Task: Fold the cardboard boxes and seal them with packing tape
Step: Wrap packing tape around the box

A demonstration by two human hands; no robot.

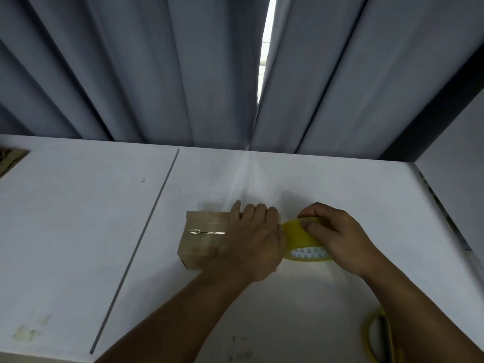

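**Forearms (183, 315) over the white worktop (78, 231)**

A taped cardboard box (201, 242) sits mid-worktop. The left hand (251, 239) curls its fingers (258, 210) over the box's right end. Just beside it, the right hand (337, 231) grips a yellow tape roll (303, 239). Yellow-handled scissors (379, 336) lie far right.

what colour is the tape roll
The tape roll is yellow, its inner core pale with a triangle pattern; head view.

White bench (78, 231), split by 1 grey seam (146, 231). Behind the bench, grey pleated curtains (131, 74), parted at 1 narrow gap (265, 48) of bright daylight. Dark post (445, 113) behind the bench's right corner.
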